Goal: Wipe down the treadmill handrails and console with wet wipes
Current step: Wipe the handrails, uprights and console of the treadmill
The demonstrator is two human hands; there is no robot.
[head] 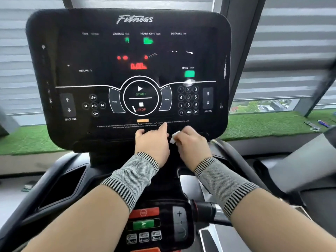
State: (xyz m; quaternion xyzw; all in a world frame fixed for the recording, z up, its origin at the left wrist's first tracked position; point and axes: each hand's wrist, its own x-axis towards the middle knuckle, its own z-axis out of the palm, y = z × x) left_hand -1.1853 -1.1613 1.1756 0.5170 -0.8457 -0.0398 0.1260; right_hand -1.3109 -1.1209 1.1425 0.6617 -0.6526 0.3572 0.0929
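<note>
Two hands sit below the console: right hand pinches a wet wipe, left hand relaxed. Rub slowly, avoiding START.

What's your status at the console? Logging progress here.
Left hand open, fingertips at console lower edge. Right hand pinching white wet wipe beside it. Display lit. Nothing in the way.
</note>
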